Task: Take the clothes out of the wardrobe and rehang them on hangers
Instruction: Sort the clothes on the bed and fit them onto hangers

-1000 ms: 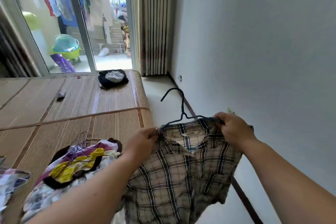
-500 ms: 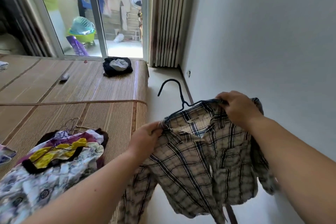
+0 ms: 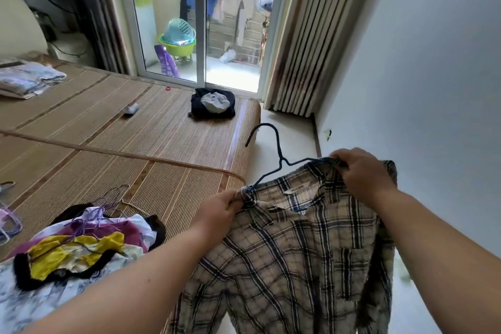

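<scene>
Plaid shirt (image 3: 298, 247), thin wire hanger (image 3: 279, 152), gripping hands (image 3: 219, 211)

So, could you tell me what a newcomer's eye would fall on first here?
The plaid shirt fills the lower right, a dark wire hanger poking from its collar, the left hand gripping one shoulder and the right hand the other. A heap of colourful clothes lies lower left on the woven mat.

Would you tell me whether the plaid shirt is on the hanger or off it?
On the hanger: its arms run into the shoulders of the shirt, pinched there by the left hand and right hand.
</scene>
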A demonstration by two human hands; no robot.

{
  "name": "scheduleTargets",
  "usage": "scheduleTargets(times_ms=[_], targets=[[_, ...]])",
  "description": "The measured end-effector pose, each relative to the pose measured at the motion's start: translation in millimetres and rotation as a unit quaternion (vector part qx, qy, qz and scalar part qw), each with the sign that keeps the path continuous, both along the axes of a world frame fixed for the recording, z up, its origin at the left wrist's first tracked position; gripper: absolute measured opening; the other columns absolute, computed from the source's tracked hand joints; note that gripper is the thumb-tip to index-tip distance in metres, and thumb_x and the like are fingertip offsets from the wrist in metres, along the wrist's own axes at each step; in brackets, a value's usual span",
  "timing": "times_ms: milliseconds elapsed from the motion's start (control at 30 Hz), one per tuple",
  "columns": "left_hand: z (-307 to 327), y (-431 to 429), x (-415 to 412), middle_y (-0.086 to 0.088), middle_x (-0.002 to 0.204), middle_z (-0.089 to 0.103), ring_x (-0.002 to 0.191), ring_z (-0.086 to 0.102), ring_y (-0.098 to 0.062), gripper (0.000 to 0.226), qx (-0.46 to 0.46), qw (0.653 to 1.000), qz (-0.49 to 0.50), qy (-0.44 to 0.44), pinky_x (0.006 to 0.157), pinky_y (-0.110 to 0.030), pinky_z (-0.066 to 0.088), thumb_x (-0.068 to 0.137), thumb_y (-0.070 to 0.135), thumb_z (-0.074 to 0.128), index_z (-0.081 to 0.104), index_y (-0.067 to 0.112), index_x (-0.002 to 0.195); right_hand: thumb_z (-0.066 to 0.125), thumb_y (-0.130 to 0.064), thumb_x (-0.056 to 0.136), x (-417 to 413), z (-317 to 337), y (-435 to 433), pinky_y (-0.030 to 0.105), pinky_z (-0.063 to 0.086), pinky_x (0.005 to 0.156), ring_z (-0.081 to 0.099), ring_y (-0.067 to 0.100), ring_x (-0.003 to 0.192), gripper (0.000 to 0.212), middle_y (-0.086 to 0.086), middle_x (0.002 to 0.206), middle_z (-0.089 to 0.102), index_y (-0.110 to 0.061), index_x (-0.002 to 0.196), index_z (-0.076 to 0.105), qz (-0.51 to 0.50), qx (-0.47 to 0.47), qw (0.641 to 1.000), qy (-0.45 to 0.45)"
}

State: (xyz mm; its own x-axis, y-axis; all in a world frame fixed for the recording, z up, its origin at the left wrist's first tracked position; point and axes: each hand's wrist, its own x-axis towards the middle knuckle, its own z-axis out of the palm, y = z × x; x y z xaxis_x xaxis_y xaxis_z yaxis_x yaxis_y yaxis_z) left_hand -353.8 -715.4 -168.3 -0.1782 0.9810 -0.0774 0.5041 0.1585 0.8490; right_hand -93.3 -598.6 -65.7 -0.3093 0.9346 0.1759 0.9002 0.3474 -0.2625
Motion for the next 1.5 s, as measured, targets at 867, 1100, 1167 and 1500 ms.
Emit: scheduleTargets(times_ms=[867, 1100, 1167, 1500], targets=[[-100, 276, -193, -0.005, 0.084, 0.063, 0.078, 0.058, -0.028, 0.011, -0.26, 0.905, 0.328, 0.076, 0.063, -0.037, 0.043, 0.094, 0.024, 0.044, 0.053, 0.022, 0.099, 0.047, -0.021, 0.094, -368, -151, 446, 0.036, 0.047, 0.083, 0.052, 0.018, 0.088, 0.025, -0.005, 0.097, 0.053, -0.03, 0.113, 0.06, 0.418, -0.133, 0.889, -0.132], [-155, 307, -248, -0.003, 0.094, 0.065, 0.087, 0.06, -0.027, 0.017, -0.302, 0.864, 0.398, 0.066, 0.075, -0.039, 0.05, 0.095, 0.036, 0.046, 0.054, 0.024, 0.103, 0.044, -0.02, 0.095, -463, -232, 486, 0.035, 0.049, 0.073, 0.057, 0.022, 0.089, 0.028, -0.002, 0.099, 0.058, -0.033, 0.117, 0.054, 0.471, -0.125, 0.854, -0.184], [-177, 314, -266, -0.003, 0.094, 0.064, 0.087, 0.059, -0.028, 0.014, -0.309, 0.857, 0.407, 0.071, 0.072, -0.036, 0.048, 0.094, 0.034, 0.047, 0.053, 0.024, 0.102, 0.046, -0.017, 0.094, -485, -258, 490, 0.039, 0.052, 0.077, 0.058, 0.024, 0.091, 0.028, 0.0, 0.101, 0.058, -0.032, 0.116, 0.053, 0.47, -0.13, 0.851, -0.198], [-288, 329, -318, -0.002, 0.097, 0.061, 0.084, 0.058, -0.024, 0.014, -0.352, 0.817, 0.451, 0.07, 0.074, -0.038, 0.048, 0.096, 0.027, 0.046, 0.054, 0.025, 0.107, 0.043, -0.018, 0.094, -562, -378, 487, 0.047, 0.054, 0.079, 0.058, 0.024, 0.09, 0.03, 0.003, 0.097, 0.058, -0.031, 0.119, 0.05, 0.456, -0.167, 0.835, -0.261]])
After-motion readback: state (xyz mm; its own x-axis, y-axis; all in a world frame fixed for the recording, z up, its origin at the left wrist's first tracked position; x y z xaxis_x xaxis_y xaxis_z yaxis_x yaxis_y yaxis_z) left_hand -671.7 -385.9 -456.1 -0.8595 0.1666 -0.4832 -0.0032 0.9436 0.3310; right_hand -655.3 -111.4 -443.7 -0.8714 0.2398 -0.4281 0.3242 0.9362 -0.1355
